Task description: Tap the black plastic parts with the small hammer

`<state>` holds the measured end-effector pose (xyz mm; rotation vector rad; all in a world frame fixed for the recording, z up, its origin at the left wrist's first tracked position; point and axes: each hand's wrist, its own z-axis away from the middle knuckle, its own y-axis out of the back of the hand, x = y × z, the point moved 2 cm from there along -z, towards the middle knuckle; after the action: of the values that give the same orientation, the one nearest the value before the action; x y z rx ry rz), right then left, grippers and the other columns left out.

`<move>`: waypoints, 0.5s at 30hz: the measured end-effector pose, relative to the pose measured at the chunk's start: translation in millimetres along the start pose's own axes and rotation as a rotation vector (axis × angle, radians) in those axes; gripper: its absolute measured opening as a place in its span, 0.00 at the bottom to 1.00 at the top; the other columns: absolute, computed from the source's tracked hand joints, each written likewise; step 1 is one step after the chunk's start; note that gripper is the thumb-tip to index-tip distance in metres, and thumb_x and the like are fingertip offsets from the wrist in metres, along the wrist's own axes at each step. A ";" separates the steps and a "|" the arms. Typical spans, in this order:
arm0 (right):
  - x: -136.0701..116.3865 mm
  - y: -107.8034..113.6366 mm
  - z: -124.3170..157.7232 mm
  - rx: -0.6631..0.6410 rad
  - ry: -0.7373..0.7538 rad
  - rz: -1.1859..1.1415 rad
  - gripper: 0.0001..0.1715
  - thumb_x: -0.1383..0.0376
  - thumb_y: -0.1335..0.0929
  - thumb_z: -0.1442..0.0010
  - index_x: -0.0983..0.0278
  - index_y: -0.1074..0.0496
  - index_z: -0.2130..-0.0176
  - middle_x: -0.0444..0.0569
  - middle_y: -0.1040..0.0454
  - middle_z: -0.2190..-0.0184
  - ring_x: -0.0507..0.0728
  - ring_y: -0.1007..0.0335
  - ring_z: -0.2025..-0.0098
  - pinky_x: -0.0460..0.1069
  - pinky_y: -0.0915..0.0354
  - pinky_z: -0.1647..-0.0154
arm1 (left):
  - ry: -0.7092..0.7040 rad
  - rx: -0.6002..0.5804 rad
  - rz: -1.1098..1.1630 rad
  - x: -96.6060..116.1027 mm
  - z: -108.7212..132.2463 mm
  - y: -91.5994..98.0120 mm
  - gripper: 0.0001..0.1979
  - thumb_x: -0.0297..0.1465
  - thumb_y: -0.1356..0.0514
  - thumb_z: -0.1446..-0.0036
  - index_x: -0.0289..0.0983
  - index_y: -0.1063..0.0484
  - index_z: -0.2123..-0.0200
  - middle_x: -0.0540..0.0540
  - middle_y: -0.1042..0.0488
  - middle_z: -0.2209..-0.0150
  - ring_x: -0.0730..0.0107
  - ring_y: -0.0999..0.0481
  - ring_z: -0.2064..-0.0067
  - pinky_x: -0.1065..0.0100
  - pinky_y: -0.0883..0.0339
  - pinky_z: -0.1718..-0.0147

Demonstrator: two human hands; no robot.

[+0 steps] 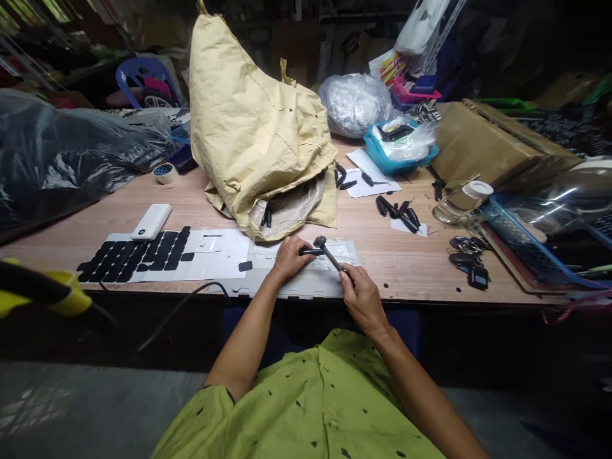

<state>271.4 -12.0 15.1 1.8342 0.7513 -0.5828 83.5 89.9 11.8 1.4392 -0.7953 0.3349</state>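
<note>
My right hand (362, 295) is closed round the handle of a small hammer (331, 256). The hammer's rounded dark head is over or against a small black elongated piece (312, 252); I cannot tell if they touch. My left hand (289, 257) pinches that piece at its left end, just above a plastic-covered pale board (296, 285) at the table's front edge. Left of the board, rows of black rounded patches (138, 256) lie on white sheets (215, 260), with one loose patch (245, 266) near my left wrist.
A large yellowish sack (258, 127) lies open toward me with black pieces in its mouth. More black pieces (399, 212) lie to the right. Around them are a white power bank (152, 222), a tape roll (165, 173), a teal basket (399, 159), a jar (461, 201) and a blue tray (535, 245).
</note>
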 end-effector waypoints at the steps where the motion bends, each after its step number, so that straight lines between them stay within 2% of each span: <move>1: -2.3 -0.8 -0.7 0.007 0.014 -0.002 0.20 0.60 0.41 0.31 0.60 0.24 0.50 0.53 0.22 0.59 0.59 0.26 0.55 0.53 0.30 0.52 | 0.005 -0.003 0.002 0.4 -0.4 -0.2 0.09 0.31 0.31 0.46 0.42 0.19 0.60 0.47 0.23 0.60 0.60 0.28 0.53 0.61 0.34 0.51; 5: -8.8 -2.4 -1.7 0.003 0.068 0.021 0.22 0.60 0.42 0.30 0.58 0.26 0.44 0.52 0.23 0.59 0.58 0.26 0.56 0.52 0.30 0.53 | 0.004 -0.015 -0.016 1.6 -1.5 -0.9 0.08 0.32 0.31 0.45 0.41 0.19 0.61 0.46 0.25 0.60 0.59 0.29 0.54 0.60 0.34 0.51; 10: -6.4 -7.5 2.2 -0.062 0.063 0.128 0.23 0.61 0.41 0.30 0.57 0.24 0.44 0.49 0.27 0.67 0.57 0.28 0.64 0.50 0.31 0.62 | -0.035 -0.019 -0.025 1.0 -2.2 -2.6 0.04 0.33 0.32 0.43 0.41 0.19 0.63 0.46 0.27 0.61 0.60 0.30 0.55 0.61 0.35 0.51; 15: -4.0 -4.2 0.3 -0.019 0.063 0.093 0.23 0.61 0.41 0.30 0.58 0.24 0.44 0.50 0.26 0.64 0.57 0.27 0.62 0.50 0.30 0.58 | -0.023 -0.026 -0.001 -1.7 -2.8 -4.0 0.07 0.32 0.32 0.44 0.42 0.18 0.60 0.47 0.27 0.62 0.60 0.30 0.55 0.61 0.35 0.51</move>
<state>265.6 -12.0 15.1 1.8663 0.7068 -0.4579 85.7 92.4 7.8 1.4214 -0.8151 0.3071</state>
